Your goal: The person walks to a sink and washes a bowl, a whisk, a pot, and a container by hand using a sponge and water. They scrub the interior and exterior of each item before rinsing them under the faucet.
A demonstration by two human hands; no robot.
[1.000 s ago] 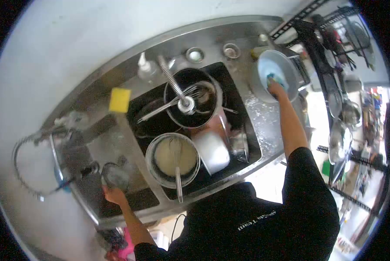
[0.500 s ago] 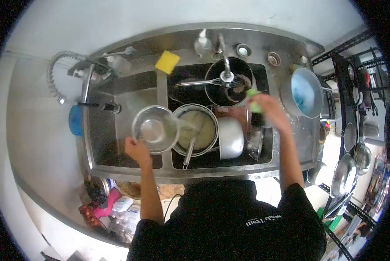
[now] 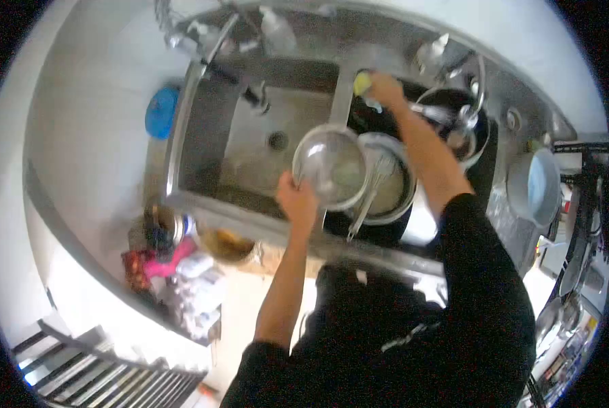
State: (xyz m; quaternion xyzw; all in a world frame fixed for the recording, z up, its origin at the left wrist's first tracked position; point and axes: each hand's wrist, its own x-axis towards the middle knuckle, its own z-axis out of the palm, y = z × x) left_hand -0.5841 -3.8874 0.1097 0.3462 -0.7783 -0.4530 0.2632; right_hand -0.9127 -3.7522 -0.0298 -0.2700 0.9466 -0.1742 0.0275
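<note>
My left hand (image 3: 296, 201) is closed on the near-left rim of a clear bowl (image 3: 329, 166), held over the sink divider. Just right of it, partly covered by the bowl, is a pot (image 3: 394, 197) with cloudy liquid and a whisk (image 3: 372, 200) leaning in it. My right hand (image 3: 384, 91) reaches to the back of the right basin, its fingers closed on a yellow sponge (image 3: 363, 83). A dark pot (image 3: 481, 136) stands behind my right forearm, with a metal utensil across it.
The left basin (image 3: 257, 139) has a drain and a black faucet (image 3: 253, 97). Soap bottles (image 3: 277, 30) stand along the back ledge. A large grey basin (image 3: 535, 187) holds blue liquid at the right. A blue round object (image 3: 162, 113) lies left of the sink.
The view has turned and shifted left. My right hand has moved from beside the dark pot, where it held something green, to the yellow sponge. The clear bowl remains in my left hand.
</note>
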